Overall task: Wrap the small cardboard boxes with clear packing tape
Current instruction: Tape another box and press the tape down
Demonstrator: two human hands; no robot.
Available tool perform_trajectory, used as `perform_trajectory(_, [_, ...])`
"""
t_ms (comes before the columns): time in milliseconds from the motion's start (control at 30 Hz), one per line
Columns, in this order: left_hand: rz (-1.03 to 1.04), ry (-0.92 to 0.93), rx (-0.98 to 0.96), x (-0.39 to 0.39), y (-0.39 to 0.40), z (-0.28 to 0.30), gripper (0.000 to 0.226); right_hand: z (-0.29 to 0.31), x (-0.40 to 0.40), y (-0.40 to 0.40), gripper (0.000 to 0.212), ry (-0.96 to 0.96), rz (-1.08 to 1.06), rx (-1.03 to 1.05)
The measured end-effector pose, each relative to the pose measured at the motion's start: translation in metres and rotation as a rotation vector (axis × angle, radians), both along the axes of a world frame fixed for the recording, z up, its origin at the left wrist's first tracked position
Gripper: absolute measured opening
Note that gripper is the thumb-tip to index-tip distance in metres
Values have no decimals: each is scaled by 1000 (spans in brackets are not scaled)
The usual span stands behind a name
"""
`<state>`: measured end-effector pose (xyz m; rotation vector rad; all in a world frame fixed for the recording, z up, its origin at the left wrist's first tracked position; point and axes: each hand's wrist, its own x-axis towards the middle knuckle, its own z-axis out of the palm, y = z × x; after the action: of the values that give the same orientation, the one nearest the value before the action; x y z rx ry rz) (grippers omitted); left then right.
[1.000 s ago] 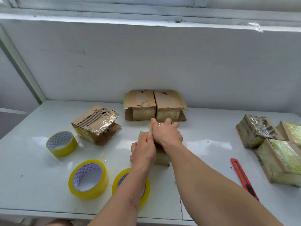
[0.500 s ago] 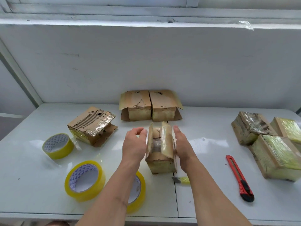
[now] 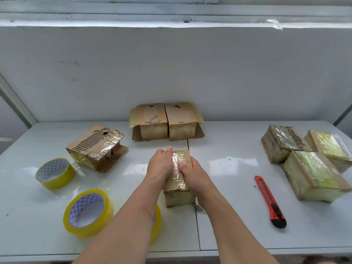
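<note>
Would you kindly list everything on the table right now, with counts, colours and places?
Centre box: one, brown, held at centre.
Open-flapped boxes: two, brown, back centre, side by side.
Torn box: one, brown, left.
Wrapped boxes: three, brown under glossy tape, right.
Tape rolls: three, yellowish, front left; one partly behind the left forearm.
Utility knife: one, red and black, right of centre.
Table: one, white.
Left hand: grips the centre box.
Right hand: grips the centre box.

I saw brown cardboard boxes point(image 3: 179, 178) with shiny clear tape, yellow tape rolls point(image 3: 88, 212) with purple triangle-patterned cores, a red-and-black plastic box cutter point(image 3: 270, 201), and a white table point(image 3: 238, 216).
</note>
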<state>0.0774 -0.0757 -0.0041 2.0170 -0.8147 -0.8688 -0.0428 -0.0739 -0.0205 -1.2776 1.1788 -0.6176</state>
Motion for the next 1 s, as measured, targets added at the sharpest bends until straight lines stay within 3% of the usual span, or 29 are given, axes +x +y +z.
perform_trajectory(133, [-10,42,6,2,-1,-4,49,-12,-5,30,22,-56,-116,-81])
perform_trajectory(400, [-17,-13,-15,4,-4,-5,43,-16,3,39,26,-130,-265,-141])
perform_trajectory(633, [-45,-74,-12,7,-6,-6,44,-29,10,57,45,-193,-379,-115])
perform_trajectory(1000, [-42,-84,-11,3,-1,0,50,-26,1,70,37,-139,-311,-143])
